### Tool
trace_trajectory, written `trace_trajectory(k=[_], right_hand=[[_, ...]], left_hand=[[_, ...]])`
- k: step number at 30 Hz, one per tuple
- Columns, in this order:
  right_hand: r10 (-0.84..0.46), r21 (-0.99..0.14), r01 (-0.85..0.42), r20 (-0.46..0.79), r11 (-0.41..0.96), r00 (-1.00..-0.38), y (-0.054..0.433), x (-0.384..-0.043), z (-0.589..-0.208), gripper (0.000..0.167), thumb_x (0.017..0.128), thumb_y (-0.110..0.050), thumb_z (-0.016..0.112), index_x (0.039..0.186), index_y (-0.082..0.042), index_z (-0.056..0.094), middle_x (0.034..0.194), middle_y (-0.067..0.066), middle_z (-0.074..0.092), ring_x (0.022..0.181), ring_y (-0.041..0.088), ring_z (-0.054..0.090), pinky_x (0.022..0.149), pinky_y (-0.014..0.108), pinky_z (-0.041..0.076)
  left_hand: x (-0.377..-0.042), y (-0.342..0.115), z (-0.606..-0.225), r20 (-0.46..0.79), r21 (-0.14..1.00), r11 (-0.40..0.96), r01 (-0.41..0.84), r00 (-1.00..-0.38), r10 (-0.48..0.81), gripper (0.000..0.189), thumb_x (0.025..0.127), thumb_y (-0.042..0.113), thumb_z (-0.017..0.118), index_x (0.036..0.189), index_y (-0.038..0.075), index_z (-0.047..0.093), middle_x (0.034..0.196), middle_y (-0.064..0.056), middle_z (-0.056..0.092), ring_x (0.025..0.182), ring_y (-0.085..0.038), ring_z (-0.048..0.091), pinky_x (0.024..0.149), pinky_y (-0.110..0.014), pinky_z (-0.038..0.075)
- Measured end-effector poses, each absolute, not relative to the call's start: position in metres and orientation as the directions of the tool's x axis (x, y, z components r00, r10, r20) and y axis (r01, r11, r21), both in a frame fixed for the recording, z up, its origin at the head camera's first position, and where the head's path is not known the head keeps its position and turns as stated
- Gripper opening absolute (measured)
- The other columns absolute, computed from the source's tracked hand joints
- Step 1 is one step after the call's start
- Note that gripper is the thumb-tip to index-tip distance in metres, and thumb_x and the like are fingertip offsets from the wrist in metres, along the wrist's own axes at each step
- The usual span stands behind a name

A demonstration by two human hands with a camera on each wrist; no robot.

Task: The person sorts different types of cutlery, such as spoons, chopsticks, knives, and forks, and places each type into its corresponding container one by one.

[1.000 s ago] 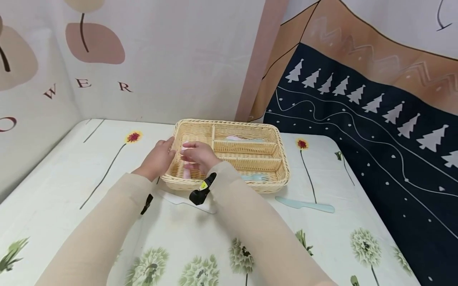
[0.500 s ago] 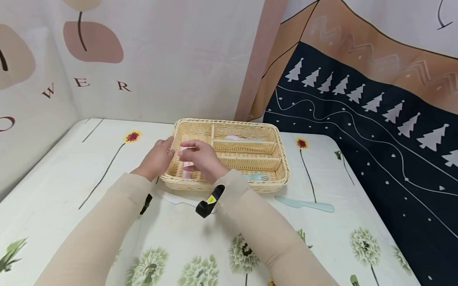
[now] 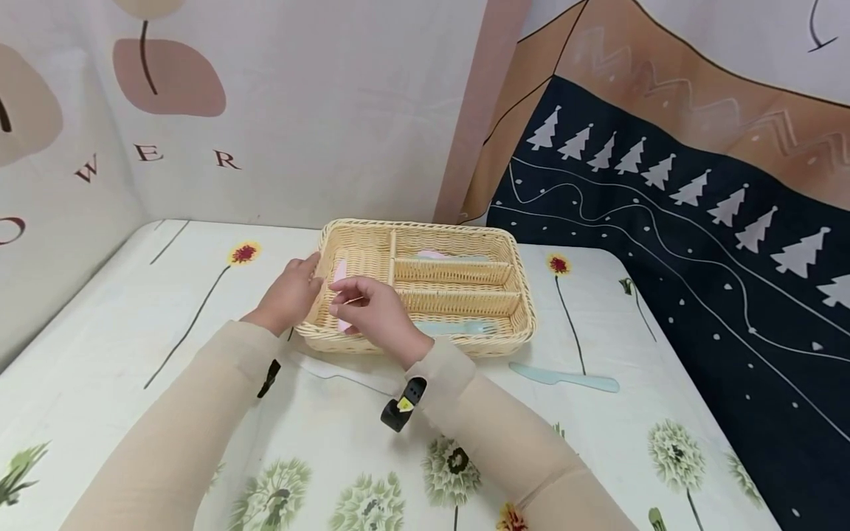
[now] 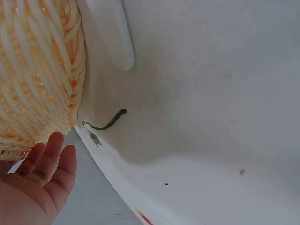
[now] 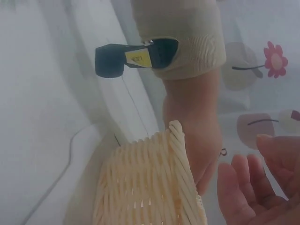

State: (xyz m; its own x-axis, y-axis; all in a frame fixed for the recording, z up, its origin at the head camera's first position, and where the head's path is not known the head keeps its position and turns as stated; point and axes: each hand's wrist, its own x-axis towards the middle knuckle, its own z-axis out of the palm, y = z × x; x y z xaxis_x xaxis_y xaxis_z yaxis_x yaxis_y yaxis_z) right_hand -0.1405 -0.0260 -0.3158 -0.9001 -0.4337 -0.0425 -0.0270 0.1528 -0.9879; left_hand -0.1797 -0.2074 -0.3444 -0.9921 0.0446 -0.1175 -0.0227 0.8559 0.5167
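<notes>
A wicker cutlery basket (image 3: 494, 345) with dividers stands on the table. My left hand (image 3: 285, 295) rests against its left end, with fingers along the outer wall and the thumb near the rim; in the left wrist view, those fingers (image 4: 64, 176) are loosely extended beside the weave. My right hand (image 3: 375, 313) is over the left compartment, its fingers bent loosely with nothing seen between them. Under it lies a pink piece of cutlery (image 3: 341, 271), its middle covered by the fingers. A light blue fork (image 3: 458, 327) lies in the front compartment.
Pink and light blue cutlery (image 3: 434, 255) lies in the back compartment. On the flowered tablecloth, a white knife (image 3: 332, 371) is in front of the basket and a light blue knife (image 3: 564, 378) to its right. Fabric-covered walls (image 3: 319, 110) rise behind.
My right hand has drawn back slightly toward me, and its fingers have come closer together. More of the pink cutlery and the blue fork now shows. My left hand stays at the basket.
</notes>
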Motion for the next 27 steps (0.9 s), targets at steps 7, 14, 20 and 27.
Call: trace_trajectory(k=[7, 14, 20, 27], right_hand=[[-0.508, -0.983, -0.084, -0.011, 0.163, -0.861, -0.021, -0.130, -0.321, 0.028, 0.089, -0.003, 0.067, 0.117, -0.004, 0.067, 0.097, 0.005, 0.067, 0.082, 0.014, 0.065, 0.066, 0.027, 0.058], [-0.590, -0.939, -0.275, 0.104, 0.208, -0.801, -0.016, -0.119, -0.327, 0.030, 0.088, -0.001, 0.068, 0.119, 0.001, 0.066, 0.103, 0.012, 0.067, 0.088, 0.009, 0.064, 0.072, 0.017, 0.053], [-0.627, -0.907, -0.337, 0.111, 0.253, -0.771, -0.013, -0.112, -0.330, 0.031, 0.088, 0.000, 0.068, 0.119, -0.001, 0.067, 0.105, 0.013, 0.068, 0.093, 0.012, 0.065, 0.079, 0.014, 0.052], [-0.669, -0.857, -0.411, 0.111, 0.310, -0.735, -0.008, -0.109, -0.333, 0.030, 0.089, -0.005, 0.069, 0.118, -0.003, 0.067, 0.111, 0.007, 0.068, 0.095, 0.009, 0.064, 0.082, 0.014, 0.050]], left_hand=[[-0.179, -0.209, -0.346, -0.107, 0.515, 0.857, -0.020, -0.993, 0.041, 0.056, 0.105, 0.018, 0.033, 0.153, -0.003, 0.011, 0.142, -0.032, 0.029, 0.130, -0.045, 0.038, 0.110, -0.057, 0.031], [-0.178, -0.208, -0.345, -0.111, 0.521, 0.853, -0.026, -0.993, 0.037, 0.056, 0.105, 0.018, 0.033, 0.153, -0.002, 0.010, 0.143, -0.031, 0.028, 0.129, -0.044, 0.039, 0.110, -0.056, 0.031], [-0.177, -0.206, -0.344, -0.108, 0.522, 0.853, -0.026, -0.993, 0.036, 0.056, 0.105, 0.017, 0.032, 0.153, -0.003, 0.010, 0.143, -0.031, 0.028, 0.128, -0.044, 0.039, 0.110, -0.055, 0.031], [-0.177, -0.206, -0.344, -0.111, 0.528, 0.849, -0.031, -0.993, 0.033, 0.056, 0.105, 0.018, 0.031, 0.153, -0.001, 0.009, 0.144, -0.031, 0.028, 0.127, -0.042, 0.040, 0.110, -0.054, 0.032]])
